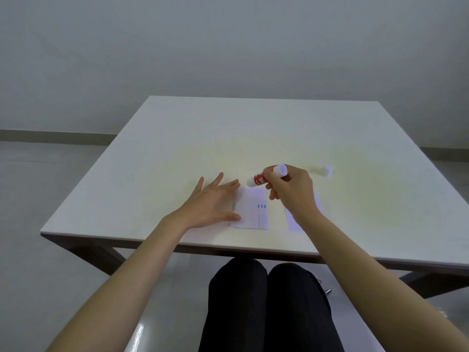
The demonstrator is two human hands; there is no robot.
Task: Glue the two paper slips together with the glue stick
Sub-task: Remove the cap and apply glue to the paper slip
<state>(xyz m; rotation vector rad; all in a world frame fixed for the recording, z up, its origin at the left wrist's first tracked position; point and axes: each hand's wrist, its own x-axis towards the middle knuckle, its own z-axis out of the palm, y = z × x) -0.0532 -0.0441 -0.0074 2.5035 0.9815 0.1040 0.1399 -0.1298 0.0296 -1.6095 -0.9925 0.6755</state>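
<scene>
The left hand [212, 203] lies flat with fingers spread, pinning the printed slip [251, 209] on the table [177, 138]; the right hand [291, 189] pinches the uncapped glue stick [264, 177] just above; I'd stroke lightly along one edge, the second slip [294, 221] waiting beside.

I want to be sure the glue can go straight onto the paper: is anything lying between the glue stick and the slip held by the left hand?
Nothing visible does. The right hand holds the uncapped glue stick just beyond the far right corner of the printed slip. The left hand presses only its left edge, and the cap lies off to the right.
</scene>
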